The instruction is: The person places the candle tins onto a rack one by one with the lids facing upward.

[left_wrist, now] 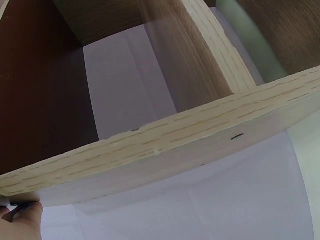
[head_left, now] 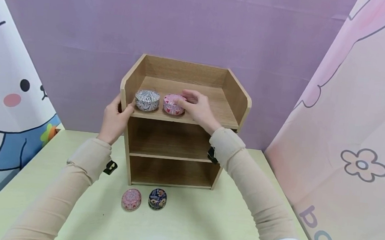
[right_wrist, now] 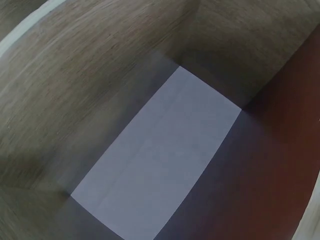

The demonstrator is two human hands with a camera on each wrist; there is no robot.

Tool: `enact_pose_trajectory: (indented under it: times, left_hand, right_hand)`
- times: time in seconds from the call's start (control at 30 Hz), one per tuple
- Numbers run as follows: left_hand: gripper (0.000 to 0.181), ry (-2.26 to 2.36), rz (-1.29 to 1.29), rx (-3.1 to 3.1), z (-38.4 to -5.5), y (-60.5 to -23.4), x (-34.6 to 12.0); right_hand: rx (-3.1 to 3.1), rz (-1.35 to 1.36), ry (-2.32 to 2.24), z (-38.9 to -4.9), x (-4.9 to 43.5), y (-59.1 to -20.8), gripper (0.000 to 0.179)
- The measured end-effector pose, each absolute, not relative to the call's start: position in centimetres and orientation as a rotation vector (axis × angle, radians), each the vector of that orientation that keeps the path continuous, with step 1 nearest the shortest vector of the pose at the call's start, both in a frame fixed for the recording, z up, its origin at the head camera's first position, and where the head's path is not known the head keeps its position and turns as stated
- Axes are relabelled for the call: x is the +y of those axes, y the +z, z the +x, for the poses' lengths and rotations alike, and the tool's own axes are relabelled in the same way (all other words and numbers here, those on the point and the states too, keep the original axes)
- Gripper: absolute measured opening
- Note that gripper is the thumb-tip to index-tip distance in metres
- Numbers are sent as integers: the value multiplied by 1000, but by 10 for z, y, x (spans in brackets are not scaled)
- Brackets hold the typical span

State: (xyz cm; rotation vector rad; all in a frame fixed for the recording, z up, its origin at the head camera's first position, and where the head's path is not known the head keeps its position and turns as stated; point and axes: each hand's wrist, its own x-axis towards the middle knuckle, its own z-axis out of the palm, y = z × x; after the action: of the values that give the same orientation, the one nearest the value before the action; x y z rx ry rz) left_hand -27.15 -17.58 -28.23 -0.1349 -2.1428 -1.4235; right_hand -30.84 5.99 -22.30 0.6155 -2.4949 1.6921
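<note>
A small wooden shelf (head_left: 172, 158) stands on the table, with two round tins on its top board. My left hand (head_left: 115, 119) grips the shelf's left side panel at the front edge; the left wrist view shows part of that hand (left_wrist: 25, 222) against the panel. With thumb and fingers my right hand (head_left: 200, 109) pinches a pink patterned tin (head_left: 172, 105) near the front of the top board. Just left of it sits a grey-and-white patterned tin (head_left: 147, 100). The right wrist view looks into a shelf compartment; neither hand nor tin appears there.
On the pale green table (head_left: 170, 231), before the shelf, lie a second pink tin (head_left: 131, 199) and a dark blue patterned tin (head_left: 157, 199). A purple cloth (head_left: 200, 26) hangs behind. Printed panels stand at the left and right sides.
</note>
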Motion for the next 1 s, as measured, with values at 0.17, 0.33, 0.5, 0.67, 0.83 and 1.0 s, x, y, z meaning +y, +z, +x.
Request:
enact_pose_trajectory:
  times: [0.17,0.33,0.5,0.67,0.83,1.0]
  left_hand:
    - [37,-1411,-132,-2139,-272,-282,-176]
    - [35,-1412,-130,-2134,-272,-283,-176]
    - [36,-1425,-129,-2133,-272,-283,-176]
    - [38,-1424,-131,-2140,-273,-283,-176]
    - [39,-1425,-133,-2141,-272,-283,-175]
    - [39,-1427,-128,-2138,-272,-283,-176]
  right_hand:
    - [-2355,577,1775,-305,63,-224,45]
    - [-2252,558,1752,-301,66,-225,37]
    - [-2171,570,1649,-292,72,-228,30]
    - [-2144,614,1633,-279,77,-232,27]
    - [-2142,673,1661,-266,84,-238,26]
    - [-2189,719,1652,-253,90,-252,24]
